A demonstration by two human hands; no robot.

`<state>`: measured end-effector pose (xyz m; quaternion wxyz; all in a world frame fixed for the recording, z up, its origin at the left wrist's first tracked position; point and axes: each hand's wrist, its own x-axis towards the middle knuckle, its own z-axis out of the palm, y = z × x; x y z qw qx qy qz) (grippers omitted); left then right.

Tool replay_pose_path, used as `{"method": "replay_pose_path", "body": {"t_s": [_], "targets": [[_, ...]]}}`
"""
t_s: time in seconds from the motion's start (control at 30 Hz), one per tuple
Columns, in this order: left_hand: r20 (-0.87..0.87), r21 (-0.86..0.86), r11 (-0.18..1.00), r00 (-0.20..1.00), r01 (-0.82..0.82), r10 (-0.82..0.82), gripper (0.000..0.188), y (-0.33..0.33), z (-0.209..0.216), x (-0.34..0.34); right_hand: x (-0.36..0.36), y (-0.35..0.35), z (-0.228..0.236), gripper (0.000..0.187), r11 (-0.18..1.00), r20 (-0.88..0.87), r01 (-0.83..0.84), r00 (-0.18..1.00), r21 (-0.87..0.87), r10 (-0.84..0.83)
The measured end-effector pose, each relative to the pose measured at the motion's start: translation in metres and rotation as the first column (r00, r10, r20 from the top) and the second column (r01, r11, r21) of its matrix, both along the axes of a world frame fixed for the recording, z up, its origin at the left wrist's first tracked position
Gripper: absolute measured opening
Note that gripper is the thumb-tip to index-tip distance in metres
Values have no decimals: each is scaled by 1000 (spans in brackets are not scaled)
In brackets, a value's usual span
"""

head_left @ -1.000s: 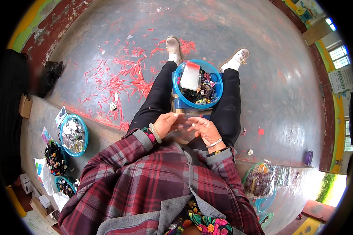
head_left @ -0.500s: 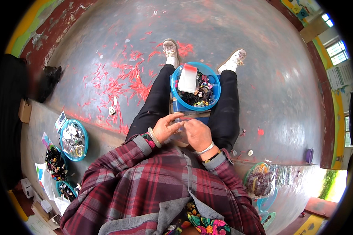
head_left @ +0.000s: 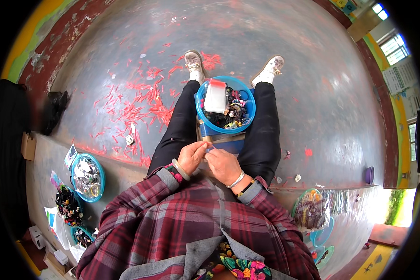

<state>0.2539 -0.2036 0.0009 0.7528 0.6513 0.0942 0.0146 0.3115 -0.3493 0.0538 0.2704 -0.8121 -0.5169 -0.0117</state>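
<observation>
My left hand (head_left: 190,157) and my right hand (head_left: 223,165) meet in front of my lap, fingertips pinched close together. Something thin and pale shows at the fingertips, too small to make out. Just beyond them, between my legs, stands a round blue plastic basin (head_left: 252,103). Dark hair ties with small coloured beads and charms (head_left: 233,113) fill it. On top of these, at the basin's left, lies a stack of clear plastic bags (head_left: 215,97) with a red upper edge. A blue support (head_left: 233,146) shows under the basin.
Red strips (head_left: 144,100) are strewn over the grey floor on the left. Beside me at left stand a basin of packed items (head_left: 101,179) and a heap of dark hair ties (head_left: 69,205). At right are a bagged bundle (head_left: 311,210) and a purple cup (head_left: 369,175).
My fingers have closed from a looser, spread pose into a pinch, and the hands have drawn together. The whole view has shifted slightly.
</observation>
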Motion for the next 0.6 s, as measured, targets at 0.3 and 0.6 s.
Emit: {"method": "replay_pose_path", "body": {"t_s": [0.3,0.6], "targets": [[8,-33,989,989,-144,145,27,5,9,0,104,-31,-1,25,878,70,463,886,-123,-458],[17,53,997,999,-48,47,26,8,26,-3,155,-43,-25,20,851,173,303,952,-430,-252]]}}
